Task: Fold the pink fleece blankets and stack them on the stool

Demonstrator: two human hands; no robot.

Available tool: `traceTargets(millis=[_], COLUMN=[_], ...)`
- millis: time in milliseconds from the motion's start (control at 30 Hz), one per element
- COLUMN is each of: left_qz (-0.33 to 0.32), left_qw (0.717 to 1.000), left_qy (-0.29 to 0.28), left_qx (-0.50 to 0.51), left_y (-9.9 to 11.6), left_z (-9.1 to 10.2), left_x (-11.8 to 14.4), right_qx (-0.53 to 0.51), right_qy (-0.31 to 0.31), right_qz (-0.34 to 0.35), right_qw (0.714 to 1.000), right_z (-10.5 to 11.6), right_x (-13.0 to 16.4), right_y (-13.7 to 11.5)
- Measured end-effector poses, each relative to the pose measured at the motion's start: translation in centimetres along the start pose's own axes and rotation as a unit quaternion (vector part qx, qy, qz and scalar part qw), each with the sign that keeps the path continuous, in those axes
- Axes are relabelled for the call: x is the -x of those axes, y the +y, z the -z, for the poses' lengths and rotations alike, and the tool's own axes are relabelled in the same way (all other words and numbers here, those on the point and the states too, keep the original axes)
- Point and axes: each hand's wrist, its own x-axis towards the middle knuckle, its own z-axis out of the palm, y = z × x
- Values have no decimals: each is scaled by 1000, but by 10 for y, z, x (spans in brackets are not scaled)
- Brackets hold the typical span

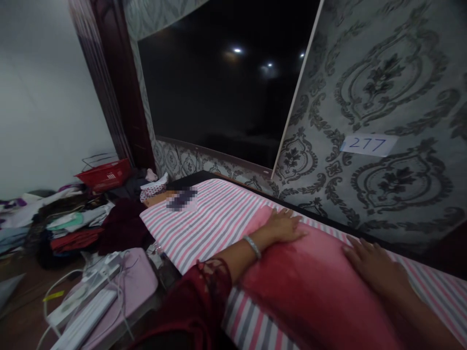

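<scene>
A pink-red piece of cloth (pixel 310 282) is spread over a board with a pink, grey and white striped cover (pixel 215 209). My left hand (pixel 284 226) lies on the far left part of the cloth, fingers stretched out and palm down. Farther right, my right hand (pixel 379 270) rests near the cloth's right edge, its fingers also extended. Neither hand grips anything. The near part of the cloth looks darker red, and its lower end runs out of view.
Behind the board a large dark television (pixel 226 87) hangs on patterned wallpaper. A paper label (pixel 370 144) reads 277. Power strips (pixel 83 291) and cables lie on a pinkish case (pixel 142 272) at left. Heaped clothes (pixel 76 228) and a red bag (pixel 104 175) are beyond.
</scene>
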Motion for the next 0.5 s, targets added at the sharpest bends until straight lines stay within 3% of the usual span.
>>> traceTargets(millis=[100,167,300,400,500], left_qz=[-118,-139,-100,-67,14], left_qw=[993,990,995,998,999], left_qy=[-25,-18,4,13,30], left_qx=[13,30,30,15,10], left_y=[2,1,-2,-3,-13], left_z=[-2,-9,-18,-14,-4], left_x=[49,79,101,103,118], right_qx=[16,13,-14,-58,-128], right_qy=[-16,14,27,15,1], right_qz=[67,107,109,93,83], right_qw=[998,994,994,994,988], right_z=[2,-4,-12,-10,-8], right_x=[57,93,122,121,134], right_y=[-25,-33,-32,-20,2])
